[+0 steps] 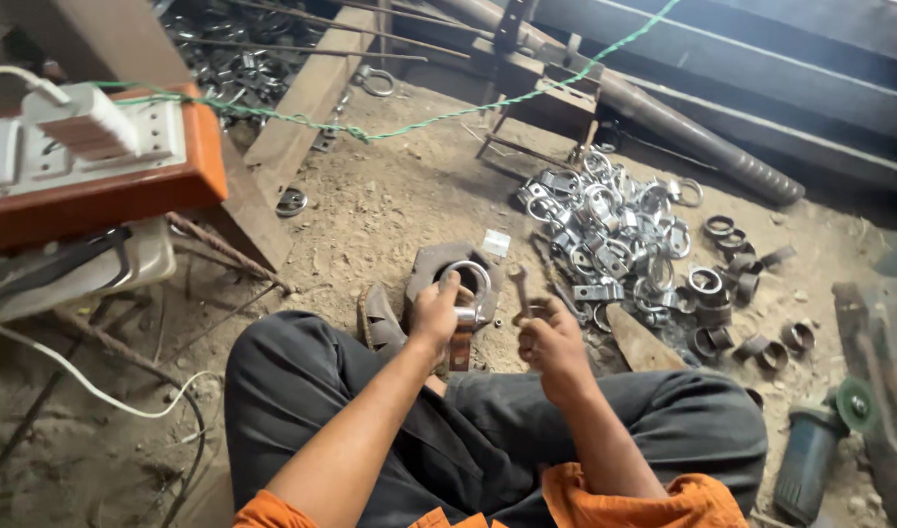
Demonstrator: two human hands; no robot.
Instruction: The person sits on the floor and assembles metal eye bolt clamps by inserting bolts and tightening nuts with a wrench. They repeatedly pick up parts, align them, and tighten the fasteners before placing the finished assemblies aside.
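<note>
I sit cross-legged on a dirt floor in dark trousers. My left hand (437, 311) grips a metal ring clamp (465, 288) with a rusty strap hanging below it, held over a thick rusty metal plate (421, 266). My right hand (549, 337) is closed on a small open-ended spanner (519, 286), whose jaw points up just right of the clamp. A sandalled foot (380, 320) lies beside the plate.
A heap of shiny ring clamps (614, 230) and short pipe rings (722, 284) lies to the right. An angle grinder (810, 445) rests at lower right. An orange board with a white socket strip (87, 147) stands at left, with cables and a green cord (419, 122).
</note>
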